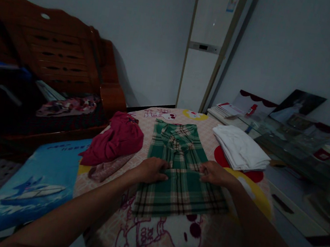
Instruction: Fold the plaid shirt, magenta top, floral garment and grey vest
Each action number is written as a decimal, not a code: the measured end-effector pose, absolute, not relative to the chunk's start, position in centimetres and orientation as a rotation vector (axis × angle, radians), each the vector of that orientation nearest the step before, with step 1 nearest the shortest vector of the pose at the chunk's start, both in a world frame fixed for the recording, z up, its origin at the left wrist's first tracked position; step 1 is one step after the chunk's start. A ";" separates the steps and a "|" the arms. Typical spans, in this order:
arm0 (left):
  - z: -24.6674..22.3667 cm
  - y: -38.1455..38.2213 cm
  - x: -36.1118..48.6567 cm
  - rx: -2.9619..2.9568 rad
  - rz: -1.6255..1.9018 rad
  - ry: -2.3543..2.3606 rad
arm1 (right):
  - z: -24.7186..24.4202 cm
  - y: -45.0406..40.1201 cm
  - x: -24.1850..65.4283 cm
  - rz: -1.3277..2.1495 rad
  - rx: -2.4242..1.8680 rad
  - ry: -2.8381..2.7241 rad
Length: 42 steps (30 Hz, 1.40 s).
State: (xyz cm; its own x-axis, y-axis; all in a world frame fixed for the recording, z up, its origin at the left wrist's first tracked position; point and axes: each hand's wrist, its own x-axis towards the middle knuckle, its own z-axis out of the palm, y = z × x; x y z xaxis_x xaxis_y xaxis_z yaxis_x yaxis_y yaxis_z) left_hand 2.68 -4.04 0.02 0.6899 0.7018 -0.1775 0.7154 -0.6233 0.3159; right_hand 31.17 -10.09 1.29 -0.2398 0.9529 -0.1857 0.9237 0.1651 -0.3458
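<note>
A green plaid shirt (181, 193) lies in front of me in a long, narrow shape, its collar toward the far side. Across its middle runs a crosswise fold. At the left edge of that fold my left hand (152, 171) is closed on the cloth, thumb nearest me. My right hand (215, 174) grips the right edge at about the same level, fingers curled. The shirt's lower part spreads flat toward me.
A cartoon-patterned blanket (164, 238) covers the table. A crumpled dark pink garment (119, 139) lies left, folded white clothing (239, 148) right. A wooden bench (60, 55) stands left, beside a blue boat-printed panel (39, 187). A glass-topped cabinet (290, 149) flanks the right.
</note>
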 end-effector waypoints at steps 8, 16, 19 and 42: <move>-0.2 -4.4 2.2 2.470 0.125 0.893 | 1.0 -10.3 32.3 0.652 -1.787 -2.284; 2.9 0.5 1.6 2.483 0.431 0.910 | 4.2 -6.8 32.5 0.631 -1.656 -2.180; 4.0 3.7 1.8 2.571 0.487 0.981 | 5.8 -3.9 32.4 0.496 -1.678 -2.142; 2.3 20.8 7.6 2.758 0.368 1.756 | 4.2 14.6 29.4 -0.515 -2.155 -2.128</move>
